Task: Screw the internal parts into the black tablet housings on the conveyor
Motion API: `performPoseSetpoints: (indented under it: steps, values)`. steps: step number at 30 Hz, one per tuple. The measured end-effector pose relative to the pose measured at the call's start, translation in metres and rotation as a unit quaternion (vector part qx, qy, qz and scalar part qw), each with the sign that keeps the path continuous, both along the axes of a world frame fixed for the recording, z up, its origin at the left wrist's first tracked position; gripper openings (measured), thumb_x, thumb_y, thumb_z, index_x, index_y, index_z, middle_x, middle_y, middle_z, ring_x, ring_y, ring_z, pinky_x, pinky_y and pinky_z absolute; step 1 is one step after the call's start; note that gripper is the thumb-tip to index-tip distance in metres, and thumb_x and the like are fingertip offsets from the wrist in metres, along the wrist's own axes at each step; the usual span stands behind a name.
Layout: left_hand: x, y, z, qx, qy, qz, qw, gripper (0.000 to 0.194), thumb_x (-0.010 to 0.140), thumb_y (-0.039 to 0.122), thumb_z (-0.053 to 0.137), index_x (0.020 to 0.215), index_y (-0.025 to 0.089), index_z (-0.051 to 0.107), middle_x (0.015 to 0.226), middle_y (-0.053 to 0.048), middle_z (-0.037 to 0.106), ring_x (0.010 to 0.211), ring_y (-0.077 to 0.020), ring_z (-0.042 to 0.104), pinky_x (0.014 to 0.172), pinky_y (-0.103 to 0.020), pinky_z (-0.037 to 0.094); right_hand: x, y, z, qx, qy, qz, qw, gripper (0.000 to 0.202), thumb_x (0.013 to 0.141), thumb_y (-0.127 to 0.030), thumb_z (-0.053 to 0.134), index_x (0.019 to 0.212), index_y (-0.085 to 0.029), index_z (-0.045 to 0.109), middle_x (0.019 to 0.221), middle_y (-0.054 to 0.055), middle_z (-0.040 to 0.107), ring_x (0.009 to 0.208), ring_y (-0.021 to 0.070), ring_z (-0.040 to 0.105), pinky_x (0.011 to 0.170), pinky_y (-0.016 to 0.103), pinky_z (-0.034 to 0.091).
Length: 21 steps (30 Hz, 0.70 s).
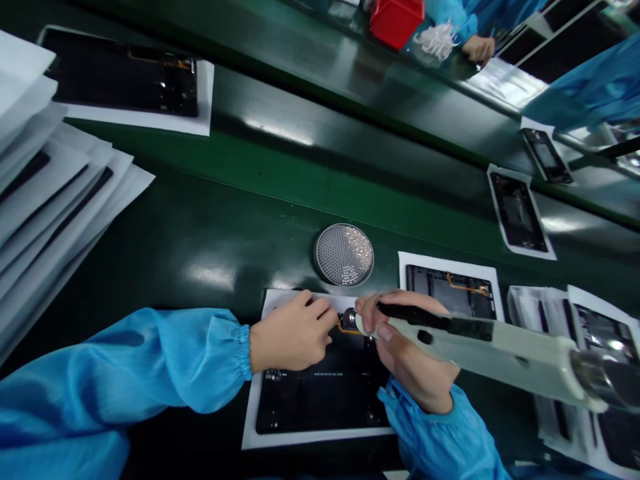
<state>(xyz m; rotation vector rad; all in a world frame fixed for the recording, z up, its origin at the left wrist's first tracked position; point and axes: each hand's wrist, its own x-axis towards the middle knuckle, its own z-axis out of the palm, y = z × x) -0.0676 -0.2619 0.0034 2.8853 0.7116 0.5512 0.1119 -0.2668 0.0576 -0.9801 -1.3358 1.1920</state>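
Note:
A pale electric screwdriver point(505, 350) with a black lever lies in the grip of my right hand point(413, 347), its tip pointing left and down at the dark tablet-like panel point(320, 393). My left hand point(295, 333) rests at the panel's upper part with curled fingers close to the tip. Whatever those fingers pinch, if anything, is hidden. An orange flex cable point(345, 327) shows between both hands. Under the panel lies a white sheet point(253, 417). Just beyond my hands sits a round grey dish point(344, 255) with a dotted surface and small shiny pieces on its right side.
Paper-interleaved panels stack at the left point(60, 200) and right point(555, 373). Single panels lie at upper left point(125, 77), beside my right hand point(450, 290), and farther right point(517, 210). Across the bench are a red bin point(397, 20) and a co-worker's hand point(479, 49).

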Motion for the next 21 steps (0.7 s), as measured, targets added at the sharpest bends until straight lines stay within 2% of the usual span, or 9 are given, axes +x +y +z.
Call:
performPoseSetpoints:
  steps: [5,21]
  values:
    - [0.0006,-0.0020,-0.0025,-0.001,0.000,-0.006,1.000,0.024,0.098,0.021,0.054,0.085,0.011,0.071,0.096,-0.014,0.064,0.088,-0.0270,0.056,0.065,-0.038,0.035,0.0011,0.0000,-0.0028,-0.013,-0.006,-0.005,1.000,0.029,0.081,-0.009,0.065,0.106,-0.024,0.067,0.074,-0.003,0.063,0.063,0.0148,0.063,0.072,0.040,0.056]
    - [0.0027,-0.0020,-0.0020,-0.012,-0.023,-0.008,1.000,0.025,0.097,0.019,0.056,0.080,0.013,0.073,0.096,-0.013,0.065,0.088,-0.0259,0.055,0.065,-0.036,0.034,0.0032,-0.0010,-0.0054,-0.026,-0.026,0.003,0.999,0.032,0.079,-0.016,0.065,0.107,-0.031,0.067,0.070,0.001,0.061,0.059,0.0193,0.060,0.058,0.043,0.055]
